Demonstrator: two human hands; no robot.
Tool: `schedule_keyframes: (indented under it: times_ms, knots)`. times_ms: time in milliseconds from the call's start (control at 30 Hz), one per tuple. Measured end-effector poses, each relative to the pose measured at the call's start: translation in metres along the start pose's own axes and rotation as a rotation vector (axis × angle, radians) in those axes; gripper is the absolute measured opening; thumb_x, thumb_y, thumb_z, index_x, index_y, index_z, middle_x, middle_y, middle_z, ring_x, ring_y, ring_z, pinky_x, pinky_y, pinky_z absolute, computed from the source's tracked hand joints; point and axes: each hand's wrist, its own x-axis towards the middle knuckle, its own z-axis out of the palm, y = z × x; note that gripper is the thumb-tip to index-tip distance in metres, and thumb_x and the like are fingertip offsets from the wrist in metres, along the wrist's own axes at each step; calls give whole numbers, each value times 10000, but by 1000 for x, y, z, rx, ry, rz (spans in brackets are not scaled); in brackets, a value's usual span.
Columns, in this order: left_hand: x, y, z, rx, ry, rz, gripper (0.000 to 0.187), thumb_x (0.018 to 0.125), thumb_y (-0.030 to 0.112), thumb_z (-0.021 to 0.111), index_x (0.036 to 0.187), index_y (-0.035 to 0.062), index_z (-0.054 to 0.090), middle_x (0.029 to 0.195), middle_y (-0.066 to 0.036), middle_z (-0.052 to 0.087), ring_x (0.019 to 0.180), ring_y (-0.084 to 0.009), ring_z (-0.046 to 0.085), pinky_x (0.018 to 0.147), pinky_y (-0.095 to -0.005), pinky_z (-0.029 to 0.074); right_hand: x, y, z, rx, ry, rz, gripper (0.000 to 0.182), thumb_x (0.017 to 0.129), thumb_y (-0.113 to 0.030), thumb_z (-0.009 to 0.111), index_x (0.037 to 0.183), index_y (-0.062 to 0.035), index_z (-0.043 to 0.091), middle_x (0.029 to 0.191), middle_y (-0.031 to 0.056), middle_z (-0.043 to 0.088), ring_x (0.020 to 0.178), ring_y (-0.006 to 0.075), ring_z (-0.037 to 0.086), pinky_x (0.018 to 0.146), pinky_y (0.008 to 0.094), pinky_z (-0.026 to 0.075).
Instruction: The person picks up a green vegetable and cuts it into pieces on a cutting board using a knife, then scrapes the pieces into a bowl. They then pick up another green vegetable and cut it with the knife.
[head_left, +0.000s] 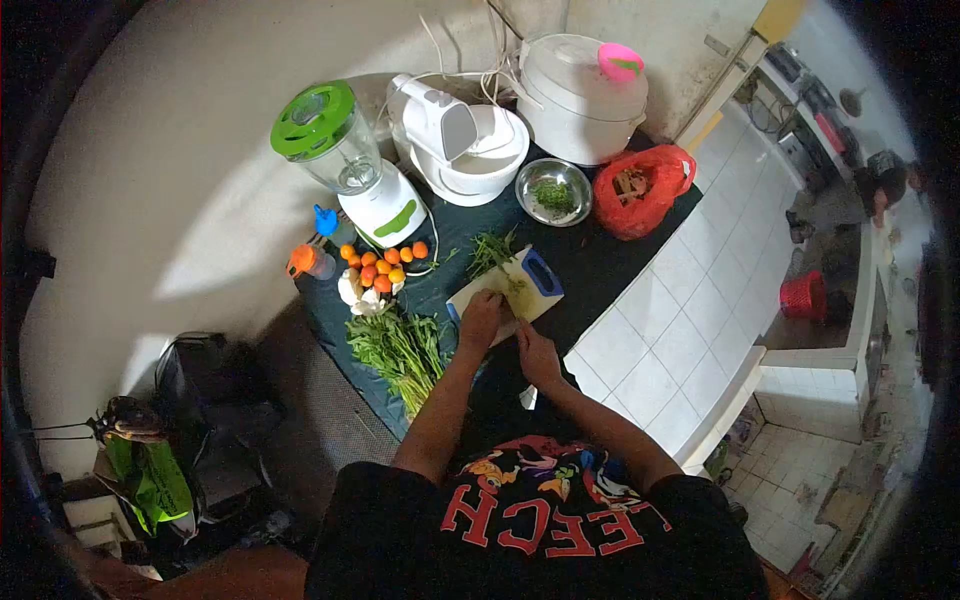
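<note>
My left hand (481,317) is closed over the left part of a white cutting board (474,291) with blue ends, its fingers bent down near some greens; what they pinch is too small to make out. My right hand (538,352) is closed at the board's near right edge, round the handle of a knife whose blade (511,309) points toward my left hand. Cut green stems (491,252) lie across the board's far edge. Beyond the board, a steel bowl (554,192) holds chopped greens. A bunch of leafy greens (398,352) lies left of my left forearm.
A blender (384,205), a white stand mixer (440,125) and a large white pot (583,100) stand at the back. A red bag (644,192) sits right of the bowl. Orange fruits (383,267), white bulbs and small bottles lie left. A person is at the far right.
</note>
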Motion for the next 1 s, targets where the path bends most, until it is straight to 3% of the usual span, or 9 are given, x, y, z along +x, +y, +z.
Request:
schedule_keyframes:
  times_ms: [67,133,233,467,733,867,933,1000]
  knots:
    - [1,0,2,-41,-3,-12,238,940,148,618,1128,31,705,1105,-203,666,1080,-399,640,931,-482,533,6,11,11,-67,1,-3,439,1106,-329,426,1406,-37,557,1027,310,706,949,500,689,837,584,538]
    - [2,3,4,13,10,-71,201,881,88,627,1055,14,696,1051,-161,645,1038,-369,634,889,-465,545,9,1,5,-2,18,-13,439,1107,-327,429,1398,-27,562,1028,311,707,950,495,692,836,579,540]
    - [2,7,1,-55,10,-128,199,881,93,637,1054,18,700,1049,-170,638,1041,-380,630,881,-472,545,1,-16,-6,77,45,5,410,1098,-290,464,1362,-4,595,1079,313,700,990,490,688,846,552,551]
    - [-2,2,12,-40,151,-40,190,884,99,643,1046,28,714,1057,-159,640,1026,-375,634,885,-471,544,-8,-11,-1,-64,9,34,402,1093,-270,485,1348,15,607,1124,318,691,1021,497,677,853,524,561]
    - [6,7,3,-141,50,-264,184,873,126,679,1011,21,742,1000,-167,657,1020,-376,635,870,-472,533,7,-29,-15,82,7,71,398,1091,-265,485,1341,18,610,1128,312,696,1026,488,683,884,522,556]
    - [6,5,1,-175,29,-223,174,874,129,682,1003,23,731,998,-163,651,1012,-373,634,851,-471,532,-7,-19,-11,73,88,-57,418,1104,-288,457,1382,-5,588,1062,321,703,943,494,701,804,555,560]
    - [2,6,6,-37,131,-85,174,865,107,676,1015,25,710,1032,-153,640,1021,-362,624,845,-469,534,-11,-20,-12,55,60,-23,417,1101,-286,463,1382,-3,587,1066,319,704,950,493,701,811,553,560]
    - [-5,10,6,-23,129,-98,179,864,93,662,1024,24,699,1055,-147,634,1028,-358,617,854,-463,535,-14,-20,-9,41,27,14,417,1099,-285,469,1381,-1,586,1071,316,706,956,493,701,818,550,561]
